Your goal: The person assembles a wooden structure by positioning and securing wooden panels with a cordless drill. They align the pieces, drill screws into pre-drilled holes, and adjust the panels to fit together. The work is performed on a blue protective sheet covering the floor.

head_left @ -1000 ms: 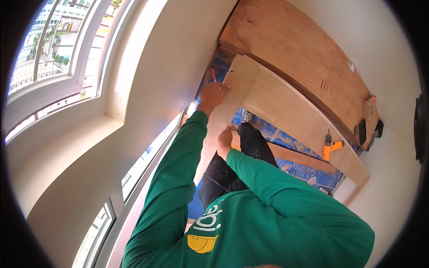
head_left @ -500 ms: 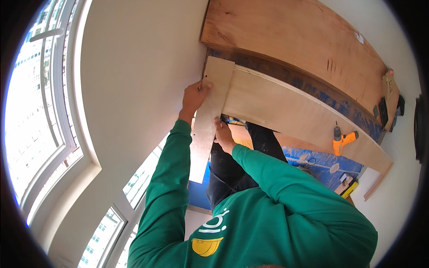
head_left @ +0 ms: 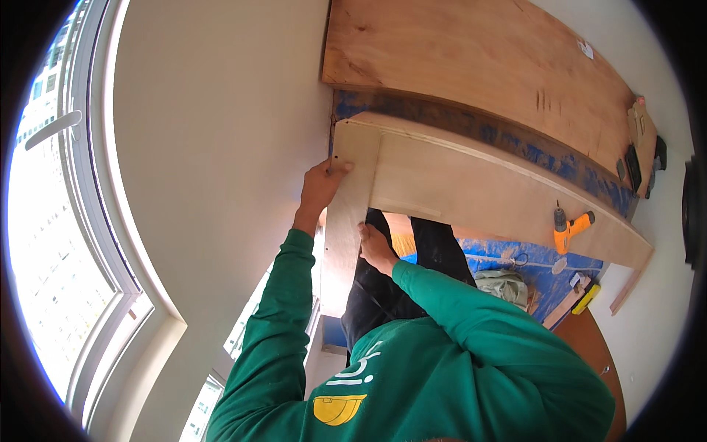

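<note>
A narrow light plywood board (head_left: 349, 214) with small dark holes along its left side stretches toward me. My left hand (head_left: 321, 190) grips its left edge, with the thumb on top. Closed on its opposite edge is my right hand (head_left: 378, 249), the fingers partly hidden beneath. The far end of this board meets the left end of a long plywood panel (head_left: 456, 173), their outer edges nearly in line. Whether they are fastened, I cannot tell.
An orange cordless drill (head_left: 563, 240) rests on the long panel's right part. Beyond stands a large brown plywood sheet (head_left: 471, 51). A wall (head_left: 213, 147) and windows are at left. Blue floor covering (head_left: 545, 274), a greenish cloth bundle (head_left: 504, 286) and a yellow tool (head_left: 586, 299) lie at right.
The narrow board has slid toward me with both hands on it. Its far end stuck out past the long panel and now sits about level with it. The view has shifted slightly.
</note>
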A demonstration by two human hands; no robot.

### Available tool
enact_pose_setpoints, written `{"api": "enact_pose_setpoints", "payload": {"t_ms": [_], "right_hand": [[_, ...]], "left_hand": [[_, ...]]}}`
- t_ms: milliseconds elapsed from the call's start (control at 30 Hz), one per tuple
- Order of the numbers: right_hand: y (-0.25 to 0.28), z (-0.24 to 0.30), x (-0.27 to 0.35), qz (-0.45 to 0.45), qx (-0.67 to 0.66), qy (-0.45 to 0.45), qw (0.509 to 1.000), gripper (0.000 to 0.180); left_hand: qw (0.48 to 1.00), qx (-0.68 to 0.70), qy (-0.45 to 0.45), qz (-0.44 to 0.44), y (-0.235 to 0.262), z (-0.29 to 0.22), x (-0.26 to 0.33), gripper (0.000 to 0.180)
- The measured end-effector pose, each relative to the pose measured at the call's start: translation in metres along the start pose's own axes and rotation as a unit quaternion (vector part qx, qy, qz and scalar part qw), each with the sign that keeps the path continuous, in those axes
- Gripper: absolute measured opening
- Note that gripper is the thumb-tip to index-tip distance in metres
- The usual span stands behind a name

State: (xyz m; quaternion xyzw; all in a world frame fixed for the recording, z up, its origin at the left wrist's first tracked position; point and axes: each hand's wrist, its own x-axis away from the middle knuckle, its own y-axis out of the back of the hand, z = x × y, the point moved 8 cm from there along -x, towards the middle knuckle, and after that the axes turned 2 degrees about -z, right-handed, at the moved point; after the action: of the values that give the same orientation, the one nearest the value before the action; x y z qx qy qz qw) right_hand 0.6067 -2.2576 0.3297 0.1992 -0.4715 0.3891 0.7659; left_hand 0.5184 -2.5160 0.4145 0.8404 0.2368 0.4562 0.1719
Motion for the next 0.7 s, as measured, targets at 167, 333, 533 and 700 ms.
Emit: {"api": "enact_pose_setpoints", "payload": {"t_ms": [167, 333, 533, 700], "right_hand": [[-0.002, -0.013, -0.003, 0.013, 0.014, -0.053, 0.998, 0.052], [-0.002, -0.003, -0.002, 0.003, -0.005, 0.015, 1.000, 0.049], [0.002, 0.007, 0.004, -0.009, -0.016, 0.019, 1.000, 0.044], [0.005, 0.006, 0.007, 0.012, -0.022, -0.020, 0.999, 0.040]], "left_hand": [[0.999, 0.015, -0.030, -0.025, 0.001, -0.018, -0.025, 0.064], [0.999, 0.028, -0.034, -0.032, -0.003, -0.016, -0.032, 0.060], [0.998, -0.006, -0.057, -0.033, -0.003, -0.023, -0.031, 0.060], [0.997, -0.062, -0.042, -0.002, -0.001, -0.023, -0.036, 0.060]]}}
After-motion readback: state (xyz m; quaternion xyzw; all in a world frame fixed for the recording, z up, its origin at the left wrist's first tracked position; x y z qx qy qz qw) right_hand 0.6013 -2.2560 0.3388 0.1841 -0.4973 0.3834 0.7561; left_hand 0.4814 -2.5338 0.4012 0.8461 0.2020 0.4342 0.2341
